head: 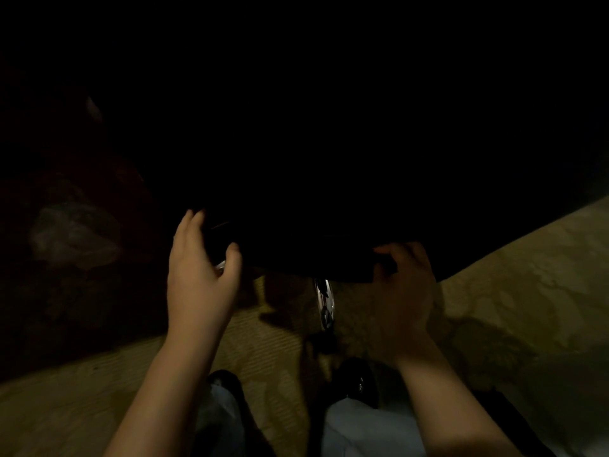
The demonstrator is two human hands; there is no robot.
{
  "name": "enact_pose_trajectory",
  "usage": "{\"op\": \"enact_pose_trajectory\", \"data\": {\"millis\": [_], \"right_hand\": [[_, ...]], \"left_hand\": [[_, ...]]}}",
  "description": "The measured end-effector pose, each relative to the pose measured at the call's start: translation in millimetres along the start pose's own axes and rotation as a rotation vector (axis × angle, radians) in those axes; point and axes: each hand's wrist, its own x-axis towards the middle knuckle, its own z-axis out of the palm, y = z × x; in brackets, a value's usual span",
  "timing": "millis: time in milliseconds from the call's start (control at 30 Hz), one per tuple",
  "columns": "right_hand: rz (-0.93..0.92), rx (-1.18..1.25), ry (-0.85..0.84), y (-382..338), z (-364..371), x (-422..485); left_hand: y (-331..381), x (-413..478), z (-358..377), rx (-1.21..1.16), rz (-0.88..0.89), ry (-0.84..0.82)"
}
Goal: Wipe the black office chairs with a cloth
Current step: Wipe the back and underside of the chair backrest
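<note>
- Head view: the black chair (pixel 329 192) is filling the dark upper frame, with its near edge lying just in front of the person.
- The left hand (pixel 201 275) is resting against that edge, fingers straight and thumb spread apart.
- The right hand (pixel 405 288) is curling its fingers over the edge; it is too dark to tell whether a cloth is lying beneath them.
- No wiped patch is showing, so progress is hard to judge; most wiping is probably still remaining.

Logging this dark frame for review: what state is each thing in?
black chair: near edge visible, rest lost in darkness.
left hand: fingers straight, touching the chair's edge.
right hand: fingers curled over the chair's near edge.
chrome leg: under the chair, on carpet.
</note>
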Motion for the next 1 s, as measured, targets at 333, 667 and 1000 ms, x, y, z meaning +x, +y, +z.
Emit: {"op": "enact_pose_trajectory", "data": {"millis": [333,667,1000], "right_hand": [[0.403,0.305,0.397,24,-37,38],[0.258,0.498,0.181,-29,8,2],[0.19,0.404,0.156,-6,-21,20]], "left_hand": [[1,1,-16,-0.059,-0.033,0.096],[-4,2,-16,-0.119,-0.109,0.084],[-4,2,-9,-0.147,-0.134,0.096]]}}
